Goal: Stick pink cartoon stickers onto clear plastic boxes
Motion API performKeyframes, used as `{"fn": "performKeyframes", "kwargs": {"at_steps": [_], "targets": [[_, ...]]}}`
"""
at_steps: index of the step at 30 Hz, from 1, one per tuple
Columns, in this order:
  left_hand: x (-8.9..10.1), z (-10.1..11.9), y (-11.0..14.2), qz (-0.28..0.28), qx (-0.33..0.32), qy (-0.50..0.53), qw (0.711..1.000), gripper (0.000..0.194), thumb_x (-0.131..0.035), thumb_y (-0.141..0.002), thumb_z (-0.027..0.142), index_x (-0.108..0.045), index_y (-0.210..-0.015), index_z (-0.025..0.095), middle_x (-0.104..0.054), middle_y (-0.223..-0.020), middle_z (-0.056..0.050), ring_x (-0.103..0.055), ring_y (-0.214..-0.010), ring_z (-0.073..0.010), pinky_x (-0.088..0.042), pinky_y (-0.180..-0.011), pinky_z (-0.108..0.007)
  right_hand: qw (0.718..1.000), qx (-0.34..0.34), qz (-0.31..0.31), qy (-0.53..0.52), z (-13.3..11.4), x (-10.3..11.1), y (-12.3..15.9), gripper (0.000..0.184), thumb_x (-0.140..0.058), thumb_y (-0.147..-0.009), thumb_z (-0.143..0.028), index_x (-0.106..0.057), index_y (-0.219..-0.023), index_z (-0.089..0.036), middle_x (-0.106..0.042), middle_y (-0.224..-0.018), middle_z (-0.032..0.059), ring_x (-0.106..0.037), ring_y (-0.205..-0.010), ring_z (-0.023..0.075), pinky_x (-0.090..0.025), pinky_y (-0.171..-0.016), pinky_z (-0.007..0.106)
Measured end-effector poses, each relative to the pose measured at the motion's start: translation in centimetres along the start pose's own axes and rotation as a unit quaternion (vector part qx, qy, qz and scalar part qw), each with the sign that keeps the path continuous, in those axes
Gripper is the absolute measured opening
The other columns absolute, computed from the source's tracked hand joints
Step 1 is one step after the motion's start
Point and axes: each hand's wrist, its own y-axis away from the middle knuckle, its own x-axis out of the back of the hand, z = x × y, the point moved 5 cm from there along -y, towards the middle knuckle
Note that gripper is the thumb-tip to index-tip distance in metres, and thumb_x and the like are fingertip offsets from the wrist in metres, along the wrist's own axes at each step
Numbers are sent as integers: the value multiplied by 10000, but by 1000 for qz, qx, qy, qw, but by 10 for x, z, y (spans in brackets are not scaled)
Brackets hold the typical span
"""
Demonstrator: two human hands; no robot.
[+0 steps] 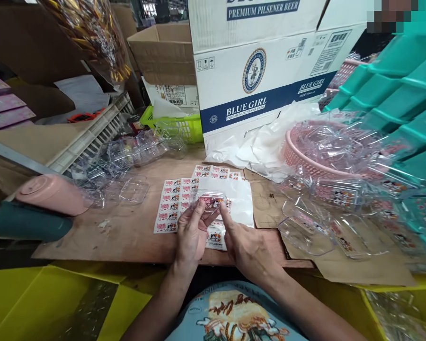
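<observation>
My left hand (191, 232) grips a small clear plastic case (218, 194) between thumb and fingers, just above the sticker sheets. On the case is a sticker (210, 202) with pink lettering and cartoon cats. My right hand (246, 244) has its index finger stretched out, the tip touching the case at the sticker's right end; its other fingers are partly hidden. Below lie a sheet of cat stickers (166, 203) on the left and a white backing sheet (243, 201) on the right. Another sticker strip (216, 238) shows between my wrists.
Clear cases with stickers (337, 194) lie at the right, by a pink basket (294, 154) full of cases. Plain clear cases (135, 189) lie at the left, near a pink cup (53, 194) and a dark green tumbler (28, 225). A beer carton (220, 85) stands behind. Teal bins (394, 102) rise at right.
</observation>
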Motion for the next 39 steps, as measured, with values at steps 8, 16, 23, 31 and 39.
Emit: {"fn": "performKeyframes", "kwargs": {"at_steps": [8,16,23,31,39], "targets": [[-18,-2,14,-74,58,-101,990,167,-848,-703,297,-767,-838,240,-787,-870,-15,-741,-812,-197,-626,-744,-308,979,-74,78,-174,15,38,-11,776,-620,-936,-374,-214,-1579,-221,-596,-1275,137,-593,-1150,254,-518,-976,395],[-58,-2,5,-196,-16,-296,935,346,-683,-838,518,-724,-1026,230,-751,-1072,-63,-688,-1066,-259,-547,-988,-407,959,-167,229,22,77,151,29,616,-652,-900,-305,-446,-1481,-311,-548,-1300,112,-515,-1210,290,-454,-1024,503],[-98,-40,20,-265,94,-213,936,377,-785,-782,347,-716,-1112,178,-745,-1137,-91,-668,-1126,-244,-466,-1086,-422,915,-266,221,-206,103,163,40,512,-636,-925,-407,-525,-1417,-316,-569,-1403,75,-587,-1199,251,-510,-985,413],[-124,-43,36,-202,42,-35,978,190,-691,-874,329,-762,-976,185,-773,-973,-68,-717,-995,-232,-570,-923,-366,888,-242,214,-327,58,77,28,540,-609,-948,-383,-472,-1464,-305,-569,-1419,97,-590,-1239,254,-529,-1008,411],[-77,-22,20,-195,48,-78,976,336,-563,-944,457,-723,-902,165,-732,-913,-80,-701,-950,-212,-583,-871,-362,853,-252,187,-417,73,72,21,388,-555,-968,-421,-608,-1323,-272,-626,-1365,73,-567,-1278,257,-471,-1079,442]]}}
